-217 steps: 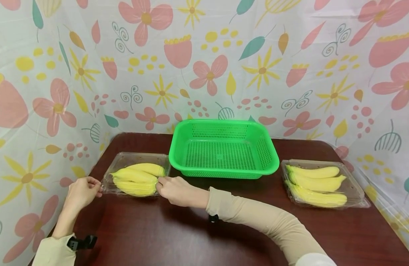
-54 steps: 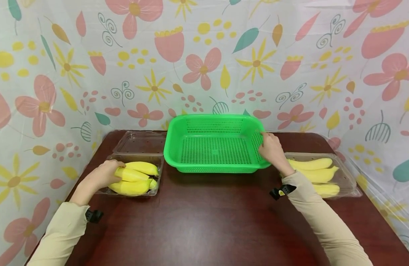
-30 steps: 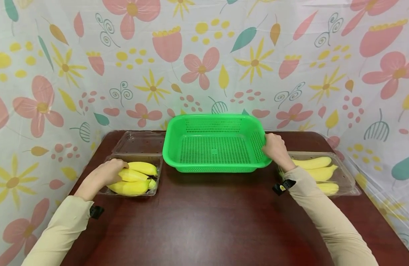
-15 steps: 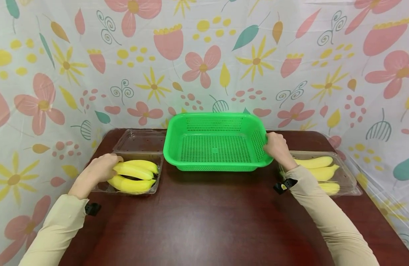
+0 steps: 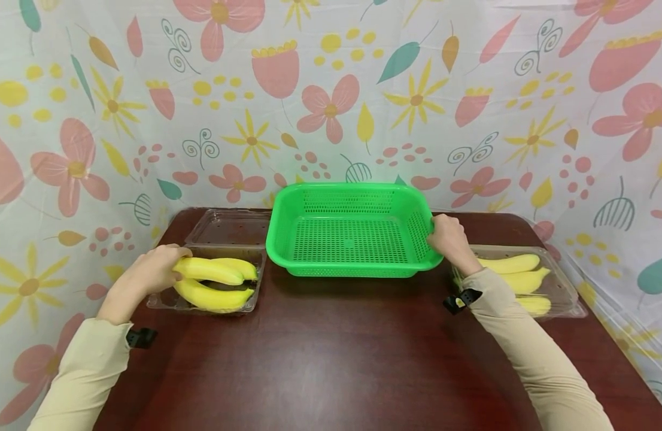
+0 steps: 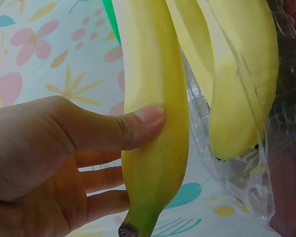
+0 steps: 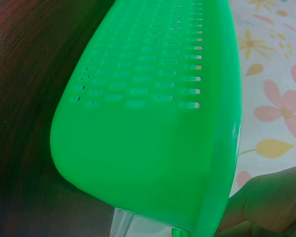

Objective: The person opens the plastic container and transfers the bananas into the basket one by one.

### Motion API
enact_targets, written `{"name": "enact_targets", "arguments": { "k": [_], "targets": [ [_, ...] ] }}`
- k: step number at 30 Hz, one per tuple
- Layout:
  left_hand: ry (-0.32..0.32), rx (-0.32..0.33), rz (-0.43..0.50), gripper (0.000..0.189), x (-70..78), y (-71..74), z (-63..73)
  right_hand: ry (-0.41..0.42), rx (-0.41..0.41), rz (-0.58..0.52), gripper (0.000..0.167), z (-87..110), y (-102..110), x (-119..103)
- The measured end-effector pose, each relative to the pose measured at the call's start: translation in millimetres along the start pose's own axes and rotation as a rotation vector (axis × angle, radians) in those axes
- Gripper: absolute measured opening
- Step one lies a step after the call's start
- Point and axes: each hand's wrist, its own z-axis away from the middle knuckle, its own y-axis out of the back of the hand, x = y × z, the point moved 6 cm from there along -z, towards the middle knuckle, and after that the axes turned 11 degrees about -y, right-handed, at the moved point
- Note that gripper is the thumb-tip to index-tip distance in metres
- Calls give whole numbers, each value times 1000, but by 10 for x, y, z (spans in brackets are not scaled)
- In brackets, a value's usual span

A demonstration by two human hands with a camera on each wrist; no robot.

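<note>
In the head view my left hand (image 5: 145,272) holds a banana (image 5: 209,271) over the clear plastic clamshell box (image 5: 164,302) at the left. The left wrist view shows the thumb laid across its yellow skin near the stem end, the fingers behind. Two more bananas (image 5: 215,298) lie in the box. My right hand (image 5: 451,239) grips the right rim of a green perforated plastic basket (image 5: 352,270), with no fruit in it. In the right wrist view the basket's side wall (image 7: 133,148) hides most of that hand.
Behind the left box its hinged lid (image 5: 228,228) lies folded back. Another clear box (image 5: 565,287) with several bananas (image 5: 519,282) stands at the right, partly behind my right forearm. A flowered cloth (image 5: 331,155) hangs behind the dark red table (image 5: 331,359).
The left box, earlier shut, has its lid folded back. My right hand has gone from that box to the basket's rim. The left hand has raised one banana above the others.
</note>
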Motion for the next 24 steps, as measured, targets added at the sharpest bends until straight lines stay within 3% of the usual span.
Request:
{"name": "enact_targets", "arguments": {
  "k": [12,24],
  "targets": [
    [-9,28,94,42,-1,59,42,7,2,8,33,-17,4,5],
    [-75,129,122,41,140,195,1,11,-14,2,31,-2,9,1]
  ]
}}
